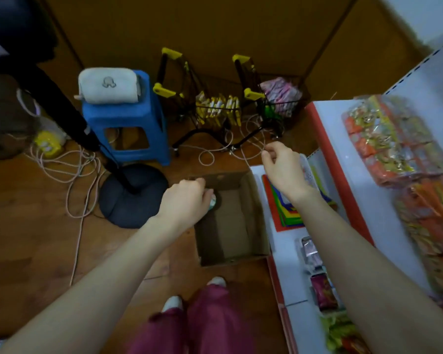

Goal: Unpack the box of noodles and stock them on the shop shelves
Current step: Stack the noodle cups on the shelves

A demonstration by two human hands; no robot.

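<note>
— Two hands are out in front of you. Your left hand [187, 200] is at the left wall of the open box [230, 226] on the floor. Its fingers curl round a small round thing [212, 200].
— Your right hand [283, 169] hangs over the shelf [327, 129], fingers curled. I cannot tell if you pinch anything. The noodle packs [394, 139] lie on the shelf, to the right of the box.
</note>
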